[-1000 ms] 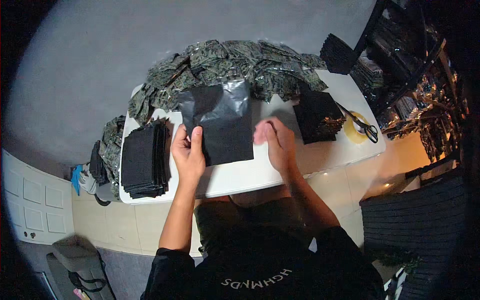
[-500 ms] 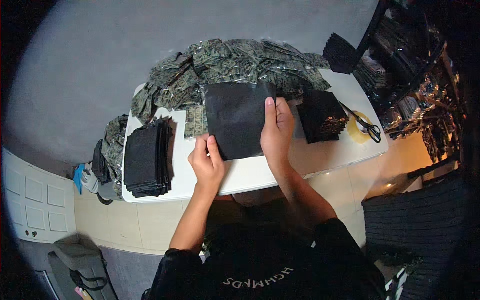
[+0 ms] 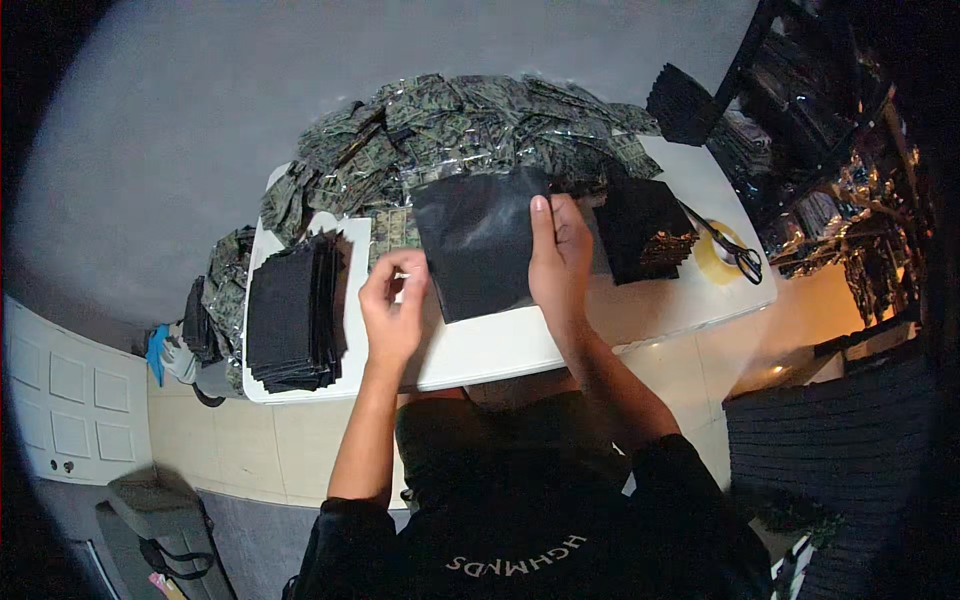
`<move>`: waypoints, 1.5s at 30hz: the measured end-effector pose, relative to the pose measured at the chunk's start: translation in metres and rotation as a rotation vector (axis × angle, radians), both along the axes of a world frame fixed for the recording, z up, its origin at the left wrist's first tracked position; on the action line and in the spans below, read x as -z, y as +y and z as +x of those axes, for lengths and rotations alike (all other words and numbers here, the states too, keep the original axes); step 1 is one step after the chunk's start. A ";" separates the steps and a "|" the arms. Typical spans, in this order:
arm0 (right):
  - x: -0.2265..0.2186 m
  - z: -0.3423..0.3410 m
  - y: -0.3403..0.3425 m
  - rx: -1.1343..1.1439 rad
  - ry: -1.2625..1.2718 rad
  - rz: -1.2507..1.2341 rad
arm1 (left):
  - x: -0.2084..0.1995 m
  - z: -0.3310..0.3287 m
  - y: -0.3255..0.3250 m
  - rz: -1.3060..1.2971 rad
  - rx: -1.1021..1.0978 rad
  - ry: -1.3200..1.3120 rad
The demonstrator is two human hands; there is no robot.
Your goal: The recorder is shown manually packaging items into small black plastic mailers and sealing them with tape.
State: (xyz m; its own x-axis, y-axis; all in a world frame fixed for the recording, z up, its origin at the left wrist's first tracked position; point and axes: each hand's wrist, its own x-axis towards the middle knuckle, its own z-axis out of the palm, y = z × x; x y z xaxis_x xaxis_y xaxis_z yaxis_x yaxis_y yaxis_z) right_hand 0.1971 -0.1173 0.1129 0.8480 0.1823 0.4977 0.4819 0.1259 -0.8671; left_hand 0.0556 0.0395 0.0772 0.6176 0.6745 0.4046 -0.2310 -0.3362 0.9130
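Observation:
Above the white table [image 3: 480, 357] I hold up a flat black rectangular pouch or sheet [image 3: 475, 245] with a glossy sheen. My right hand [image 3: 558, 262] grips its right edge, thumb on the near face. Just off its left edge is my left hand [image 3: 392, 310], fingers curled in toward the thumb; whether something thin is pinched there I cannot make out. To the left lies a thick stack of black flat pieces [image 3: 292, 315]. Another black pile [image 3: 645, 232] lies to the right. A camouflage-patterned piece [image 3: 394, 228] shows behind my left hand.
A large heap of camouflage items in clear plastic [image 3: 460, 120] covers the table's far side. Black-handled scissors [image 3: 742, 262] lie over a roll of clear tape [image 3: 712, 262] at the right. A shelf with shiny packages [image 3: 815, 215] stands beyond, and a grey chair [image 3: 160, 535] is lower left.
My left hand has come off the pouch's left edge and moved slightly left. The pouch has tilted a little and catches more light. My right hand keeps its grip.

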 end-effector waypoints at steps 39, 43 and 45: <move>0.024 0.007 -0.011 -0.264 -0.012 -0.210 | -0.012 0.005 -0.003 0.086 -0.027 -0.131; 0.016 0.010 -0.018 -0.288 -0.087 -0.151 | -0.027 -0.007 -0.006 0.044 0.097 -0.144; 0.015 0.011 -0.022 -0.234 -0.197 -0.222 | -0.023 -0.010 -0.008 0.109 0.119 -0.120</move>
State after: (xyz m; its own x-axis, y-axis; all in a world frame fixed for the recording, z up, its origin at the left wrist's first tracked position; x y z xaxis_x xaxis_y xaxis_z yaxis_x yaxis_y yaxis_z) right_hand 0.2084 -0.1388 0.0981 0.6626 0.4821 0.5732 0.6223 0.0715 -0.7795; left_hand 0.0457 0.0317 0.0998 0.6328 0.5479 0.5471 -0.3801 -0.3957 0.8360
